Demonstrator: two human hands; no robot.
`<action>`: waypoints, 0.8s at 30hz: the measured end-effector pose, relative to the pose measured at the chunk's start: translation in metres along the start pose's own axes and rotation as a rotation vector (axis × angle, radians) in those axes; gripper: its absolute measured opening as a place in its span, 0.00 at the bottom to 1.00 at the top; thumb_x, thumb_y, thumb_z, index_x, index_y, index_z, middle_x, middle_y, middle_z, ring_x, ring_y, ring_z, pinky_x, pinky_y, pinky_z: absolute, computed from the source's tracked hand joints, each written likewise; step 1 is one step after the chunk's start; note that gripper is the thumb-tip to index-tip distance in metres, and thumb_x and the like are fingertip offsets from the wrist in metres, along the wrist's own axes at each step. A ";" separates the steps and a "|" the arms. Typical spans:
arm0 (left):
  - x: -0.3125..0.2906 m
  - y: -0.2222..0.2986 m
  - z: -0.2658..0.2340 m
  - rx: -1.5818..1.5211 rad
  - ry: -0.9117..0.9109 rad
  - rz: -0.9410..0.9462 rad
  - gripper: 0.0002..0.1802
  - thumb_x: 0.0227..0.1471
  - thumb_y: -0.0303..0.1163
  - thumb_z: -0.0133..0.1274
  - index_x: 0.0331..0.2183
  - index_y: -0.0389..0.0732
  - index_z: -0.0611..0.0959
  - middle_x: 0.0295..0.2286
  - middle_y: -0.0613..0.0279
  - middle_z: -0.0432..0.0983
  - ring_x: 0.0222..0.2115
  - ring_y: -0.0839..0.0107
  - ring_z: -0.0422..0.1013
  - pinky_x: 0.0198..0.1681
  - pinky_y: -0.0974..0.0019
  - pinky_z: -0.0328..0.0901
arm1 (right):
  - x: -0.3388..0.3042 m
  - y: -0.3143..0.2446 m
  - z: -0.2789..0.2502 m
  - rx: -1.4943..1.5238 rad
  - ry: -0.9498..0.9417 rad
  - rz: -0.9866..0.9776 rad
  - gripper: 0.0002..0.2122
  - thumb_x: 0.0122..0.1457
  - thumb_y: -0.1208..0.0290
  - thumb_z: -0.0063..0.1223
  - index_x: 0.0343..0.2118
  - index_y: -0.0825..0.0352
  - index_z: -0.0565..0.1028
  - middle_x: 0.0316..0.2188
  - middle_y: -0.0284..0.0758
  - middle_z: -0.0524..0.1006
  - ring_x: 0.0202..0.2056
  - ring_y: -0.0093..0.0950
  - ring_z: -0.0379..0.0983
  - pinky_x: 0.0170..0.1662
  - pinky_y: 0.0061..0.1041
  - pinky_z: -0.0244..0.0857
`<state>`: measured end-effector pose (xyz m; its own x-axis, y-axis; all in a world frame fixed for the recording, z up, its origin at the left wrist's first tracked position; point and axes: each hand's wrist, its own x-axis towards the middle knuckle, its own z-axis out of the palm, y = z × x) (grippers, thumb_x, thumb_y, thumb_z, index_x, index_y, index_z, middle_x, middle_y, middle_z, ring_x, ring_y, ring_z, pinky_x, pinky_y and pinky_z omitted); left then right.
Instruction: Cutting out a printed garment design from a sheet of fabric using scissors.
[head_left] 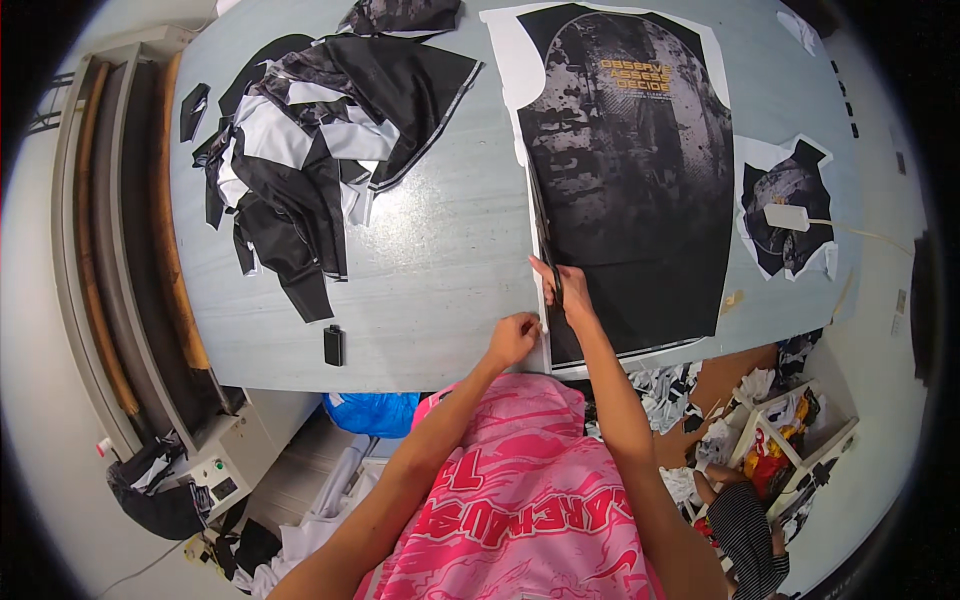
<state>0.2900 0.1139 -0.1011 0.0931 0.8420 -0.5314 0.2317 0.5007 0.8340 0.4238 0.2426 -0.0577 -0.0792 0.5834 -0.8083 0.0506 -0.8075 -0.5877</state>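
Fabric panel: a black panel with a mottled grey print (640,200) is spread flat, ahead of and to the right of the right hand.
White border: a pale strip (546,345) is seen along the panel's left edge, just beside the left hand.
Scissors: the black handles (556,281) are held in the right hand (572,292), the blades pointed ahead along that edge.
Left hand: the fingers (528,322) are curled narrow at the border; whether it is pinched cannot be told.
Tabletop: both pieces of work are carried on a pale blue-grey surface (430,290) beneath the hands.
Garment pile: black, white and patterned pieces (290,190) are heaped well ahead and left of the left hand.
Small black object: it (333,345) is placed left of the left hand.
Smaller panel: a dark printed piece (810,185) is laid right of the right hand, partly covered by a white block (787,217).
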 end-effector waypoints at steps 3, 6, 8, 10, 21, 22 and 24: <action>-0.001 0.002 -0.001 0.021 -0.019 -0.027 0.07 0.56 0.29 0.57 0.33 0.36 0.85 0.23 0.49 0.80 0.23 0.59 0.76 0.31 0.58 0.69 | 0.002 -0.003 0.003 -0.035 0.029 0.005 0.26 0.51 0.46 0.76 0.17 0.57 0.68 0.15 0.22 0.67 0.16 0.17 0.64 0.22 0.22 0.56; -0.001 -0.001 -0.002 0.019 -0.020 -0.019 0.07 0.57 0.29 0.57 0.33 0.36 0.85 0.24 0.49 0.80 0.23 0.60 0.77 0.31 0.58 0.70 | 0.006 -0.014 0.010 -0.032 0.058 0.054 0.25 0.51 0.48 0.76 0.17 0.56 0.69 0.14 0.22 0.67 0.15 0.17 0.63 0.21 0.20 0.57; -0.001 -0.002 -0.002 -0.037 -0.012 -0.028 0.07 0.57 0.29 0.57 0.33 0.37 0.86 0.24 0.49 0.80 0.23 0.59 0.77 0.31 0.58 0.70 | 0.008 -0.029 0.017 0.024 0.016 0.042 0.25 0.51 0.47 0.76 0.18 0.57 0.69 0.15 0.24 0.68 0.16 0.17 0.65 0.22 0.20 0.59; 0.003 -0.001 -0.004 -0.023 -0.020 -0.025 0.07 0.57 0.29 0.57 0.33 0.36 0.86 0.24 0.48 0.80 0.23 0.59 0.77 0.31 0.58 0.70 | 0.014 -0.037 0.022 0.028 0.018 0.025 0.25 0.51 0.46 0.76 0.18 0.57 0.69 0.15 0.23 0.68 0.16 0.17 0.65 0.21 0.20 0.59; -0.003 -0.007 0.005 -0.043 -0.034 -0.026 0.09 0.58 0.31 0.58 0.32 0.35 0.84 0.23 0.50 0.79 0.22 0.61 0.75 0.31 0.58 0.69 | 0.028 -0.059 0.031 0.035 0.080 -0.001 0.27 0.49 0.45 0.77 0.18 0.57 0.69 0.15 0.25 0.69 0.15 0.17 0.66 0.20 0.20 0.61; -0.003 -0.007 0.005 -0.068 -0.042 -0.027 0.09 0.59 0.31 0.58 0.32 0.35 0.84 0.23 0.50 0.79 0.22 0.62 0.75 0.31 0.58 0.69 | 0.028 -0.061 0.033 0.020 0.075 -0.004 0.27 0.48 0.45 0.78 0.18 0.57 0.69 0.15 0.25 0.69 0.15 0.17 0.66 0.20 0.20 0.61; -0.003 -0.004 0.003 -0.089 -0.053 -0.024 0.09 0.59 0.31 0.58 0.32 0.34 0.84 0.22 0.51 0.79 0.22 0.63 0.74 0.31 0.58 0.69 | 0.030 -0.062 0.033 0.009 0.073 -0.012 0.27 0.48 0.45 0.78 0.18 0.57 0.68 0.15 0.25 0.68 0.15 0.18 0.66 0.20 0.20 0.62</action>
<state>0.2916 0.1085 -0.1032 0.1403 0.8190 -0.5564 0.1477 0.5383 0.8297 0.3859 0.3076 -0.0439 -0.0067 0.5972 -0.8020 0.0413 -0.8012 -0.5970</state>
